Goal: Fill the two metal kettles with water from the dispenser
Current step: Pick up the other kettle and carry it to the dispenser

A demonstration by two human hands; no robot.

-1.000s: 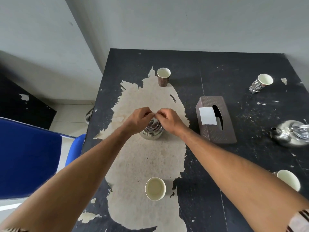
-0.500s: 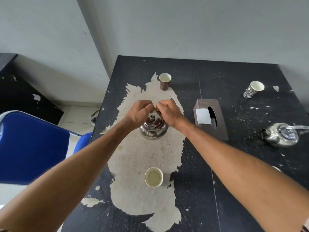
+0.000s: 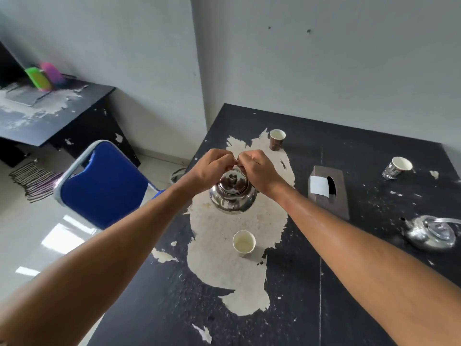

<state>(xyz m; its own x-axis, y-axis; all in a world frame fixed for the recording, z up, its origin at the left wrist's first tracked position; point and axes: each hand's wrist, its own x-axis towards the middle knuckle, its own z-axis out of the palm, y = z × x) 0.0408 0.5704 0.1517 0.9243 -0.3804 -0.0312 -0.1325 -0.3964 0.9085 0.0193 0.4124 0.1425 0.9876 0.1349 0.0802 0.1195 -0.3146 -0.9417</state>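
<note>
A shiny metal kettle (image 3: 233, 196) with its lid on hangs just above the worn black table (image 3: 349, 283). My left hand (image 3: 210, 168) and my right hand (image 3: 258, 169) are both closed on its thin wire handle above the lid. A second metal kettle (image 3: 431, 233) rests on the table at the right edge, its handle folded down. No water dispenser is in view.
Paper cups stand on the table: one near the front (image 3: 244, 243), one at the back (image 3: 277, 139), one tilted at the far right (image 3: 398, 168). A brown tissue box (image 3: 326, 191) lies right of my hands. A blue chair (image 3: 102, 186) and a second black desk (image 3: 50, 116) are at the left.
Both hands have lifted the kettle off the table by its handle. The view has tilted up and to the left, bringing the chair and the second desk into sight.
</note>
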